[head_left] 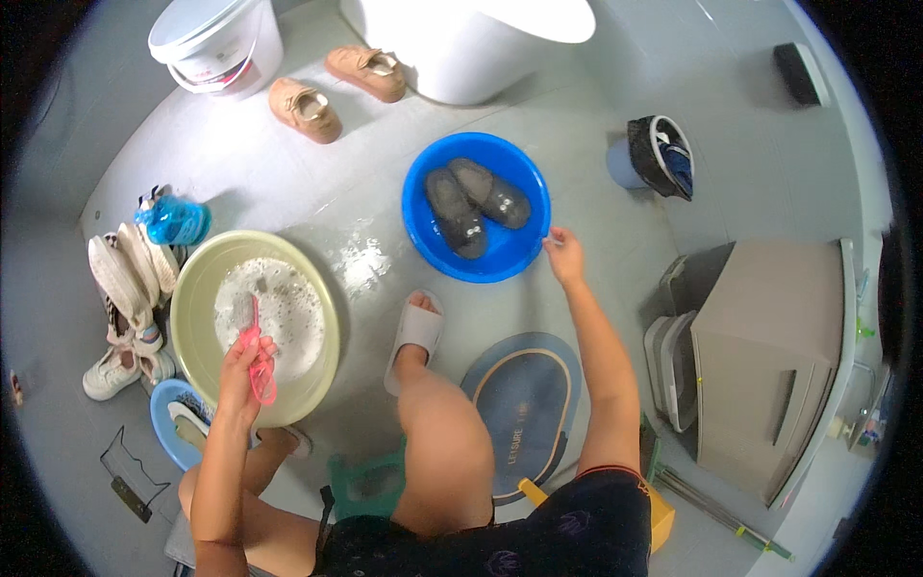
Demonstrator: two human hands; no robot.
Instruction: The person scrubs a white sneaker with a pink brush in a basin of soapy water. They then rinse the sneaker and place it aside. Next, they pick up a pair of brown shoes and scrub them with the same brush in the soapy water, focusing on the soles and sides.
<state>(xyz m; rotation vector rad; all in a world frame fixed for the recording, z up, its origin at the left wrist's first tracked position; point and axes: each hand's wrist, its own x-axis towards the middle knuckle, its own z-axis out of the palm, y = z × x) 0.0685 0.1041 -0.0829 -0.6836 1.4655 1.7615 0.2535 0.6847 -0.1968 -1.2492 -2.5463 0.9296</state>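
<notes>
My left hand (248, 363) is closed round the pink handle of a scrub brush (254, 335). The brush's greyish bristle head hangs over the foamy water in a large pale yellow-green basin (329, 298). At the right rim of a blue basin (490, 271), my right hand (565, 258) has its fingers pinched on the edge. Two dark grey slippers (457, 213) lie side by side in that blue basin, looking wet.
Several white shoes (113, 370) and a blue liquid bottle (178, 221) stand at the left. Brown shoes (306, 111), a lidded bucket (231, 58) and a white tub (461, 58) are farther off. A bin (630, 163), cabinet (760, 356) and oval mat (524, 404) lie rightward; a green stool (363, 486) is near.
</notes>
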